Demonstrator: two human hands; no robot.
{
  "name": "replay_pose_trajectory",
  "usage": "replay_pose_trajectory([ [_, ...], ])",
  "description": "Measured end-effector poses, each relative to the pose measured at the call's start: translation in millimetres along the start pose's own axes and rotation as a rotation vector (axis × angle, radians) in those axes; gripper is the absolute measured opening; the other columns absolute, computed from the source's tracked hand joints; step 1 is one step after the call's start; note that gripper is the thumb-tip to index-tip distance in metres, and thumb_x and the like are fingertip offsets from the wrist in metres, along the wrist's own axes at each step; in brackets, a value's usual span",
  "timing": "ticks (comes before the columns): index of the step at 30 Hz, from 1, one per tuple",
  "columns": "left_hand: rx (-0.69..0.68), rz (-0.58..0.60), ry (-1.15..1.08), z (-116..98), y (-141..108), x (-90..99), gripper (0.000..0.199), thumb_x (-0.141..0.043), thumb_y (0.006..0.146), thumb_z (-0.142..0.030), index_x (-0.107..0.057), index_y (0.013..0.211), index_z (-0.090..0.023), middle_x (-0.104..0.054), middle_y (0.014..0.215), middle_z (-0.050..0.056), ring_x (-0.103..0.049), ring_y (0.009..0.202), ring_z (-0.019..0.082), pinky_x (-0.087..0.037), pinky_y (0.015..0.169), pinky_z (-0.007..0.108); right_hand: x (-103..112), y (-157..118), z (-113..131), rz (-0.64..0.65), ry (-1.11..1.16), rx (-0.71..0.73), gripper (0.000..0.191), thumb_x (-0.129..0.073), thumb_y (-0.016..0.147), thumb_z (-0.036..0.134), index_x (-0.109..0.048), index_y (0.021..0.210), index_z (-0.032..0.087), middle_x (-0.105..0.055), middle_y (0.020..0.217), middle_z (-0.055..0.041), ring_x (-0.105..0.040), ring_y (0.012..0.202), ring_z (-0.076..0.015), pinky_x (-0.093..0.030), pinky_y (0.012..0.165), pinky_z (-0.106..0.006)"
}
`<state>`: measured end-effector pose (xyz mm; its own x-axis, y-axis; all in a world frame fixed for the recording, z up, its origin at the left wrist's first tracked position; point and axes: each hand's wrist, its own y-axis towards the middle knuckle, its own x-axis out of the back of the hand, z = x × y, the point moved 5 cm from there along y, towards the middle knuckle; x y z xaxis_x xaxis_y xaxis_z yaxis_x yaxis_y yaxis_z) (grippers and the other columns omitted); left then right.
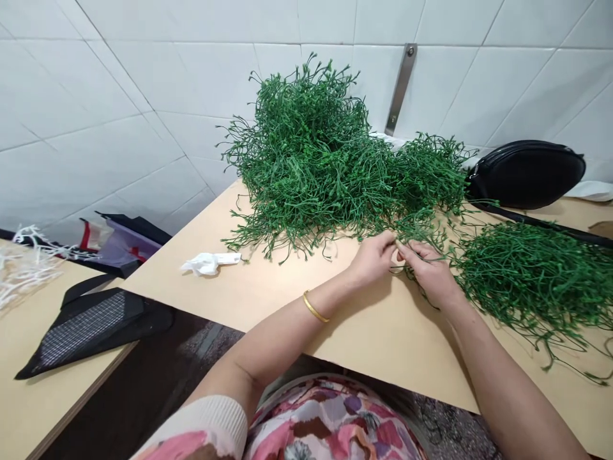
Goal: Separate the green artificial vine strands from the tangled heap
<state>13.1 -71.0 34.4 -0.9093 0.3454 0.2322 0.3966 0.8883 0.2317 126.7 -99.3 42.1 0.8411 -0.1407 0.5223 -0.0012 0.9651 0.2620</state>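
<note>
Close together above the table's front part, both hands are closed in a pinch with their fingertips almost meeting. My left hand (376, 259), with a gold bangle on its wrist, pinches the end of a thin green artificial plant stem (407, 271). Green strands also pass through the fingers of my right hand (433, 275); how many it grips is hidden. Just beyond the hands rises a large tangled heap of green artificial plant stems (311, 160) with small budded tips. To the right of my right hand lies a second, lower pile of such stems (531, 271).
A crumpled white tissue (205, 263) lies on the wooden table (287, 294) at left. A black bag (529, 174) with a strap stands at the back right, near the tiled wall (205, 76). Across a gap, another table (19, 409) holds a black mesh bag (86, 326) and white strands (29, 262).
</note>
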Motion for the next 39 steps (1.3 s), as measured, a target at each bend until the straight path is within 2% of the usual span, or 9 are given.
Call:
replay_pose_trajectory([
  [4, 0.306, 0.028, -0.445, 15.2, 2.2, 3.0, 0.020, -0.049, 0.079, -0.019, -0.039, 0.062, -0.018, -0.044, 0.048, -0.004, -0.040, 0.041, 0.007, -0.030, 0.045, 0.021, -8.8, 7.7, -7.4, -0.019, 0.123, -0.027, 0.029, -0.049, 0.081, 0.040, -0.051, 0.061, 0.018, -0.047, 0.061, 0.0005, -0.044, 0.062, -0.0129, -0.036, 0.060, -0.027],
  [9, 0.444, -0.149, -0.644, 25.6, 3.4, 8.7, 0.024, -0.052, 0.077, -0.013, -0.037, 0.059, -0.016, -0.041, 0.046, -0.005, -0.038, 0.037, 0.003, -0.023, 0.038, 0.017, -12.0, 9.4, -7.4, -0.066, -0.053, 0.063, 0.025, -0.046, 0.084, 0.034, -0.058, 0.069, 0.018, -0.054, 0.073, -0.0031, -0.048, 0.072, -0.0155, -0.036, 0.068, -0.030],
  [14, 0.498, -0.175, -0.651, 30.6, 5.0, 6.7, 0.019, -0.047, 0.080, -0.011, -0.040, 0.063, -0.016, -0.050, 0.052, -0.004, -0.043, 0.035, 0.004, -0.027, 0.036, 0.018, -16.2, 0.4, 11.9, -0.117, -0.636, 0.284, 0.022, -0.045, 0.085, 0.028, -0.059, 0.071, 0.020, -0.061, 0.084, -0.0062, -0.044, 0.083, -0.0209, -0.027, 0.076, -0.038],
  [18, 0.440, -0.190, -0.522, 30.9, 5.3, 7.5, 0.023, -0.046, 0.082, -0.013, -0.037, 0.061, -0.017, -0.046, 0.047, -0.005, -0.041, 0.035, 0.004, -0.028, 0.038, 0.017, -20.9, -3.2, 24.3, -0.106, -0.797, 0.373, 0.019, -0.044, 0.084, 0.023, -0.057, 0.069, 0.019, -0.061, 0.075, -0.0077, -0.042, 0.079, -0.0217, -0.023, 0.079, -0.040],
  [21, 0.371, -0.216, -0.382, 29.9, 6.2, 8.8, 0.028, -0.049, 0.079, -0.011, -0.034, 0.055, -0.017, -0.034, 0.041, -0.007, -0.031, 0.036, 0.003, -0.022, 0.040, 0.017, -24.3, -0.2, 21.7, -0.026, -0.728, 0.318, 0.026, -0.039, 0.086, 0.024, -0.052, 0.065, 0.019, -0.056, 0.062, -0.0052, -0.042, 0.066, -0.0179, -0.025, 0.075, -0.036],
  [26, 0.347, -0.172, -0.303, 32.3, 11.2, 5.5, 0.028, -0.053, 0.074, -0.012, -0.037, 0.052, -0.015, -0.033, 0.044, -0.007, -0.028, 0.043, 0.004, -0.021, 0.043, 0.018, -27.6, -4.2, 21.5, 0.041, -0.593, 0.205, 0.028, -0.036, 0.085, 0.025, -0.042, 0.059, 0.020, -0.050, 0.053, -0.0012, -0.036, 0.051, -0.0134, -0.025, 0.063, -0.031],
  [31, 0.357, -0.253, -0.288, 32.4, 15.4, 12.2, 0.028, -0.050, 0.073, -0.008, -0.034, 0.052, -0.016, -0.032, 0.045, -0.007, -0.028, 0.044, 0.004, -0.021, 0.044, 0.018, -25.8, -36.5, 91.3, 0.214, -0.375, 0.405, 0.035, -0.033, 0.088, 0.027, -0.033, 0.054, 0.020, -0.043, 0.049, 0.0011, -0.033, 0.050, -0.0110, -0.030, 0.067, -0.031],
  [34, 0.342, -0.191, -0.332, 28.9, 12.3, 13.4, 0.027, -0.053, 0.073, -0.012, -0.035, 0.054, -0.016, -0.032, 0.044, -0.008, -0.029, 0.041, 0.003, -0.021, 0.043, 0.018, -0.5, -44.8, 123.7, 0.121, -0.316, 0.451, 0.033, -0.037, 0.088, 0.030, -0.039, 0.057, 0.020, -0.043, 0.052, 0.0008, -0.036, 0.053, -0.0117, -0.032, 0.067, -0.031],
  [39, 0.398, -0.100, -0.257, 33.5, 7.7, 21.8, 0.027, -0.053, 0.077, -0.023, -0.039, 0.054, -0.018, -0.040, 0.043, -0.005, -0.031, 0.036, 0.005, -0.019, 0.041, 0.021, 44.3, -30.6, 81.4, -0.064, -0.092, 0.113, 0.030, -0.046, 0.086, 0.039, -0.052, 0.063, 0.020, -0.040, 0.053, 0.0017, -0.038, 0.052, -0.0113, -0.030, 0.053, -0.027],
])
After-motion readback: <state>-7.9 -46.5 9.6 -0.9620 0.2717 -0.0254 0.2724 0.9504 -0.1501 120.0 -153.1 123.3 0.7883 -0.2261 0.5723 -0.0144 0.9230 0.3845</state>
